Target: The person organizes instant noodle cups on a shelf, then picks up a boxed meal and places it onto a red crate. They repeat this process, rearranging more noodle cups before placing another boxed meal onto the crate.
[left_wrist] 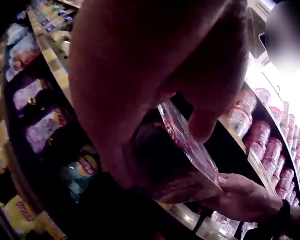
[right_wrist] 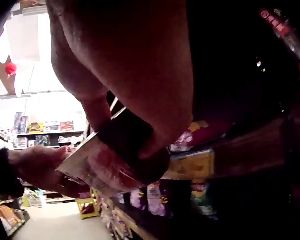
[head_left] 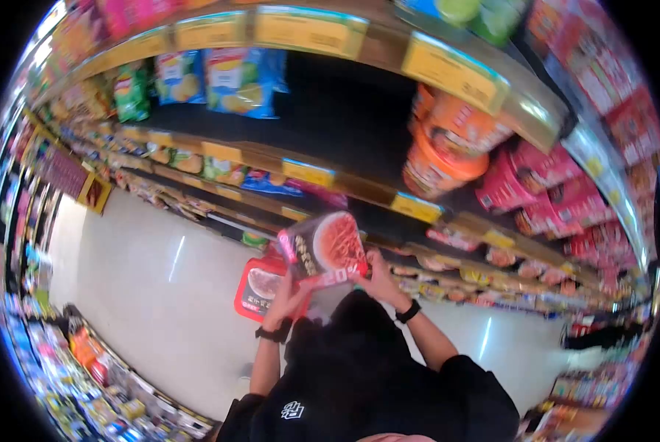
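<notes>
A dark package (head_left: pixel 328 247) with a noodle picture and a "20%" mark is held up between both hands in the head view. The left hand (head_left: pixel 288 300) grips its lower left side, and the right hand (head_left: pixel 386 286) grips its lower right edge. In the left wrist view the left hand (left_wrist: pixel 155 75) curls over the package (left_wrist: pixel 190 142), with the right hand (left_wrist: pixel 245 197) at its far end. The right wrist view has the right hand (right_wrist: pixel 125 70) gripping the package (right_wrist: pixel 107 165). A red-rimmed package (head_left: pixel 257 289) is beside the left hand; what supports it is hidden.
Shelves with yellow price tags (head_left: pixel 311 31) run across the front, holding blue chip bags (head_left: pixel 240 81), orange tubs (head_left: pixel 440 158) and pink tubs (head_left: pixel 543 180). Pale floor (head_left: pixel 145 272) lies below, with more stocked shelves at the left and a dark-clothed person (head_left: pixel 602 337) at the right.
</notes>
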Motion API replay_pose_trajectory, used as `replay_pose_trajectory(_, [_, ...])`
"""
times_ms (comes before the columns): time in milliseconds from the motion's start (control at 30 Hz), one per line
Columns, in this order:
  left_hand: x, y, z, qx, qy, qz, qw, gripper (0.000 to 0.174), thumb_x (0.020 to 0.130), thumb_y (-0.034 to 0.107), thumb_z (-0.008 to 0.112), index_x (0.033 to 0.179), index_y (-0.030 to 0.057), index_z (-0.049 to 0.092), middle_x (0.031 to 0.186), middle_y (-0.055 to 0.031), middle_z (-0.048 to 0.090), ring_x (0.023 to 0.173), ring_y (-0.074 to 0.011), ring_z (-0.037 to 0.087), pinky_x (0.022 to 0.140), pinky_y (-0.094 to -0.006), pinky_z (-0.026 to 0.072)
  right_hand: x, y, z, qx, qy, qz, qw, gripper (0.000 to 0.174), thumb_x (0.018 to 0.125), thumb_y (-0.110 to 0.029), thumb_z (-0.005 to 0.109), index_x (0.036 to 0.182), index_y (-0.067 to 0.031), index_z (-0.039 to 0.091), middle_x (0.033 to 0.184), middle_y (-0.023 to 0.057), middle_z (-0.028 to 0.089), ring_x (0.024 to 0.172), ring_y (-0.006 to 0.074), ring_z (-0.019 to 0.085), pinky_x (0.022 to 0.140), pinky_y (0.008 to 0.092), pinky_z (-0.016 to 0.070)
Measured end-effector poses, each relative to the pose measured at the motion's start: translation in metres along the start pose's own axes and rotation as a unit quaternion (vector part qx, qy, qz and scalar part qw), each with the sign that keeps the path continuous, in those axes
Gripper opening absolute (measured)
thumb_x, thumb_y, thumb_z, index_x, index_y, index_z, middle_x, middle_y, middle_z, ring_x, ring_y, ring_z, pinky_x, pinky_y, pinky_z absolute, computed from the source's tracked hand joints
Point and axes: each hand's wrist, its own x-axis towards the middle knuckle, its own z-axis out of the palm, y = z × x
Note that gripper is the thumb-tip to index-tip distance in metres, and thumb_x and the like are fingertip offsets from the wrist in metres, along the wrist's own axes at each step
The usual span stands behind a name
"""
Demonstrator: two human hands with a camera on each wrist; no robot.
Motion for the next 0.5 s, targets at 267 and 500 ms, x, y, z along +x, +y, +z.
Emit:
replay_pose_trajectory(267, [0.086, 0.005, 0.06, 0.06, -0.04, 0.15, 0.986, 0.044, 0.092, 0.007, 0.06, 0.133, 0.0027, 0.045, 0.103, -0.0055, 0.064, 0.089, -0.0124, 0.058, 0.075, -0.0307, 0.0496, -0.022, -0.003, -0.067, 0.03, 0.19, 0.027, 0.981, 0.051, 0.079, -0.022, 0.077, 0.11, 0.0026, 0.045, 0.096, 0.0191, 0.057, 0.092, 0.0322, 0.06, 0.08, 0.0394, 0.0481])
replay_pose_trajectory(500, [0.164, 0.033, 0.095, 0.233, -0.031, 0.128, 0.964, 0.039, 0.092, 0.011, 0.061, 0.124, -0.0031, 0.045, 0.102, -0.013, 0.063, 0.088, -0.0209, 0.062, 0.075, -0.033, 0.0514, 0.012, 0.045, -0.072, -0.068, 0.367, -0.001, 0.928, 0.048, 0.081, -0.018, 0.074, 0.114, 0.0022, 0.047, 0.107, 0.0215, 0.054, 0.095, 0.0364, 0.057, 0.08, 0.0419, 0.0469])
